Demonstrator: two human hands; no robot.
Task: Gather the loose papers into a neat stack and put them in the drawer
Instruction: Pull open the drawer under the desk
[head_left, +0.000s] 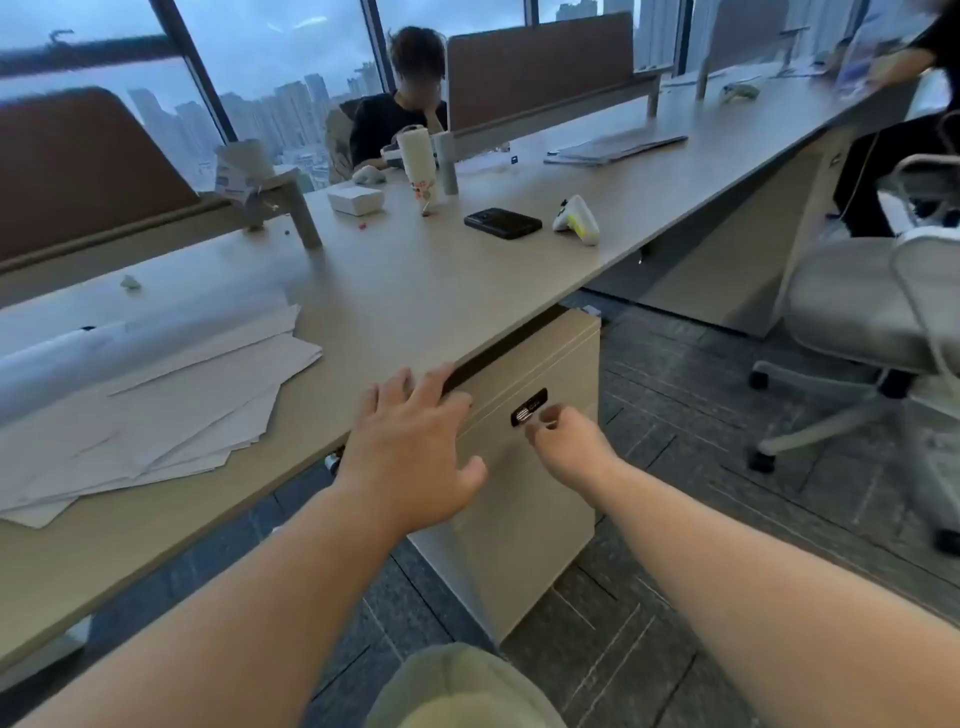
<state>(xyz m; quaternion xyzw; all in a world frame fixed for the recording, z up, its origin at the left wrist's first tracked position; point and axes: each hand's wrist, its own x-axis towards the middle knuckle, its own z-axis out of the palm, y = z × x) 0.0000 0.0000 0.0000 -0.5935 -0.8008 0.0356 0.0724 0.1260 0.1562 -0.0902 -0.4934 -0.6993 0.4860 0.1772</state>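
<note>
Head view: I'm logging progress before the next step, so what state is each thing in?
papers: loose, spread on the desk
drawer cabinet: closed
left hand: open, fingers at the desk edge
right hand: fingers pinched at the cabinet lock
phone: lying flat

A black phone (503, 223) lies on the bench (415, 291) beside a white-and-yellow controller (576, 219). Behind stand a white bottle (420, 161) and a small white box (355, 200). A grey chair (857, 312) sits right; the small red bit (363, 225) is perhaps a cap.
</note>
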